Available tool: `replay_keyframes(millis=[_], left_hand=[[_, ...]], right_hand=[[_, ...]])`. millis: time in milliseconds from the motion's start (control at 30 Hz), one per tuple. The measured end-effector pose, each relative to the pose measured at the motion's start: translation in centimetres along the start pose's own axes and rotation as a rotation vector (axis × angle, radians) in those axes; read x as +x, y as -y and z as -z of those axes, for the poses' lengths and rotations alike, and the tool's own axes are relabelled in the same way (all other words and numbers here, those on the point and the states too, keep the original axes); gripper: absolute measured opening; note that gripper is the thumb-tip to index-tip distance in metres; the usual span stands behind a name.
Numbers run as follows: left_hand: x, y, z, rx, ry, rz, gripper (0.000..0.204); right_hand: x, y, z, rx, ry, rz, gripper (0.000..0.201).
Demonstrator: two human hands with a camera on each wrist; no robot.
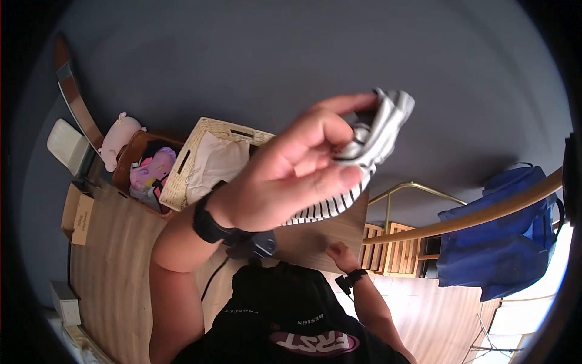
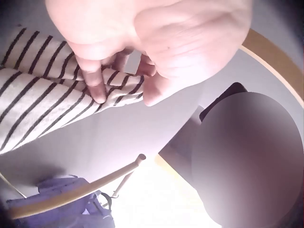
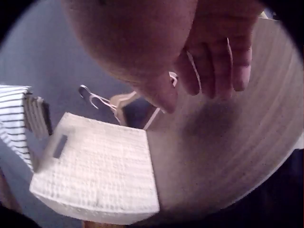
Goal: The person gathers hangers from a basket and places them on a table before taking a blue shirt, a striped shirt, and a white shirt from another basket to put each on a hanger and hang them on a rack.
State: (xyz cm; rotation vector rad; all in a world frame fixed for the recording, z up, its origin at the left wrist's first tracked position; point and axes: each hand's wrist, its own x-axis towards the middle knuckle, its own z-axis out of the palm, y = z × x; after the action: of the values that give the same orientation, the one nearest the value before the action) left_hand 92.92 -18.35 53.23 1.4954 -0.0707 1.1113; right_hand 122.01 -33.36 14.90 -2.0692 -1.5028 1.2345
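My left hand (image 1: 348, 142) is raised close to the head camera and pinches a white garment with thin black stripes (image 1: 379, 130) between thumb and fingers. In the left wrist view the fingertips (image 2: 97, 92) clamp a fold of the striped garment (image 2: 42, 99), which hangs away to the left. My right hand (image 1: 341, 253) is low by the wooden table (image 1: 115, 255), fingers relaxed and holding nothing. In the right wrist view the right hand (image 3: 209, 71) hovers over the table (image 3: 228, 142), with the striped garment (image 3: 14, 118) at the far left.
A white wicker basket (image 1: 227, 127) holding white cloth stands on the table, also visible as the basket (image 3: 95, 175). A wooden hanger (image 3: 118, 102) lies behind it. A brown bin of pink toys (image 1: 148, 170), a pink plush pig (image 1: 118, 142) and a blue bag (image 1: 503, 242) on a wooden rail are nearby.
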Motion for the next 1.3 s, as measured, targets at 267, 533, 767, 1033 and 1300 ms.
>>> replay_keyframes(millis=[267,533,767,1033,1300], left_hand=[[-3.1,9.1,-4.5,0.191,0.141,0.405,0.01],[-17.5,17.9,-2.8,0.432,-0.178,0.689,0.015],[-24.1,18.1,-2.4,0.162,-0.505,0.746,0.015],[-23.5,16.9,-3.1,0.232,-0.526,0.675,0.017],[-26.5,17.3,-2.5,0.561,-0.525,0.717,0.017]], right_hand=[[-1.1,2.9,5.9,0.685,-0.027,0.325,0.046],[-1.7,3.0,6.5,0.72,0.029,0.242,0.032],[0.0,3.3,5.7,0.464,0.058,0.234,0.023],[-0.9,10.7,4.6,0.483,0.504,0.48,0.053],[1.0,8.6,4.1,0.575,0.515,0.492,0.024]])
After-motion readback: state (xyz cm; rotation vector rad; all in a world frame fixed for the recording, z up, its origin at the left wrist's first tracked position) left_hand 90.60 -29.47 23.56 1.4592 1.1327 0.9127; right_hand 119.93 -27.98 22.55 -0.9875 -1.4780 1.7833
